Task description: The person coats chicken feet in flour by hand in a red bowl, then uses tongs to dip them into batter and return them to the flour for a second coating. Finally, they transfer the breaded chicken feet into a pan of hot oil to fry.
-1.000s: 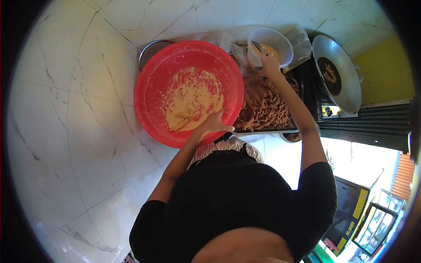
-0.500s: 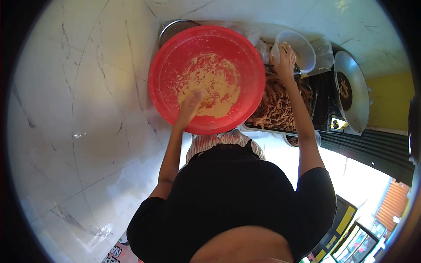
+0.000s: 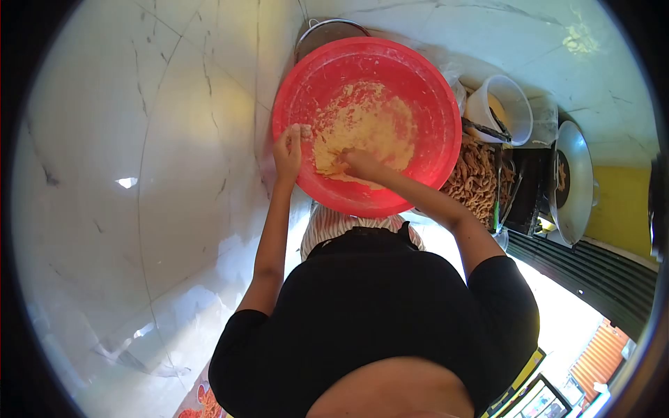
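A large red basin (image 3: 433, 83) holds a layer of yellowish floury mixture (image 3: 376, 129). At the basin's left rim is my left hand (image 3: 289, 150), its fingertips coated with flour and bent closed; whether it pinches the rim or anything else cannot be made out. Inside the basin, my right hand (image 3: 359, 164) has its fingers curled down into the mixture at the lower left of the heap. Right of the basin lies a tray of brown fried strips (image 3: 477, 181). Behind that tray is a clear plastic tub (image 3: 516, 104) with something yellowish inside and dark tongs (image 3: 484, 130) across its front.
A wide metal pan (image 3: 580, 181) stands at the right, with brown pieces in it. A metal-rimmed round container (image 3: 331, 31) is behind the basin. Marbled tile walls (image 3: 104, 174) rise at the left and back. Plastic bags (image 3: 453, 80) sit between basin and tub.
My right hand has left the plastic tub and moved left into the basin's mixture. My left hand has gone from the mixture to the left rim. The view has shifted, moving the basin rightward.
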